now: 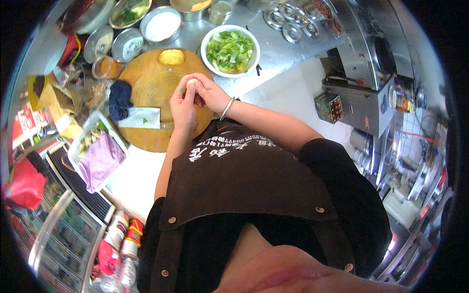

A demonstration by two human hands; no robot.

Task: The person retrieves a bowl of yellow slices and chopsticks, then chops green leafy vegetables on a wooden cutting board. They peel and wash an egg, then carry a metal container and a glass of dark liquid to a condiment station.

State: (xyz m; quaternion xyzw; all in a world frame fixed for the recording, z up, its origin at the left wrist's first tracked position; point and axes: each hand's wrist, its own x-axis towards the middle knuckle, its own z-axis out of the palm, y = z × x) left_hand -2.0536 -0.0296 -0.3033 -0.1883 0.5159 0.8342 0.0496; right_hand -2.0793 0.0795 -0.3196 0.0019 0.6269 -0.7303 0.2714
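Note:
Both my hands meet over the right part of a round wooden chopping board [146, 80]. A small pale yellow piece of food [191, 82] is pinched between them. My left hand [183, 100] cups it from the left, with a green scrap stuck on a finger. My right hand [211, 93], a bangle on its wrist, grips it from the right. Fingers hide most of the piece. Beyond them on the board sits a yellow lump of food [171, 57]. What looks like a cleaver blade [141, 118] lies left of my left hand, beside a dark blue cloth [120, 100].
A white bowl of chopped greens [230, 51] stands beyond my right hand. Metal bowls, one with white contents [161, 25], and a cup of orange-brown sauce [106, 67] line the far left. A plastic basket [75, 152] with a purple cloth [102, 157] adjoins the board. Metal lids [291, 33] lie far right.

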